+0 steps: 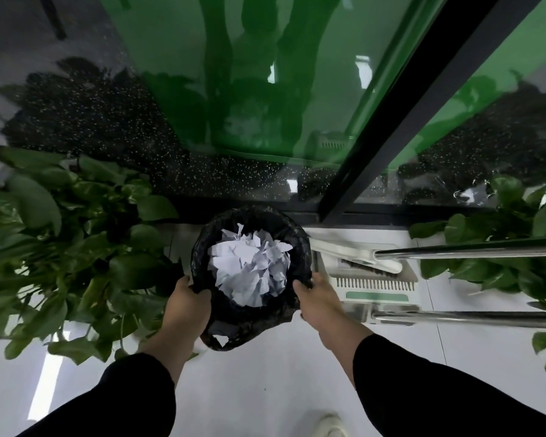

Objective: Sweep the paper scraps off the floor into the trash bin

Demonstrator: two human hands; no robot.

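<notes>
A: While both arms reach down, the left hand [188,302] grips the near-left rim of the trash bin [249,323], fingers curled over its black bag liner.

B: And the right hand [317,299] pinches the liner at the near-right rim. White paper scraps [249,268] sit heaped inside the bin, on the white floor [265,389].

A: Just right of the bin lie a dustpan [379,285] and broom [360,255], metal handles running off to the right.

B: Leafy plants [60,247] on both sides, green glass behind.
</notes>
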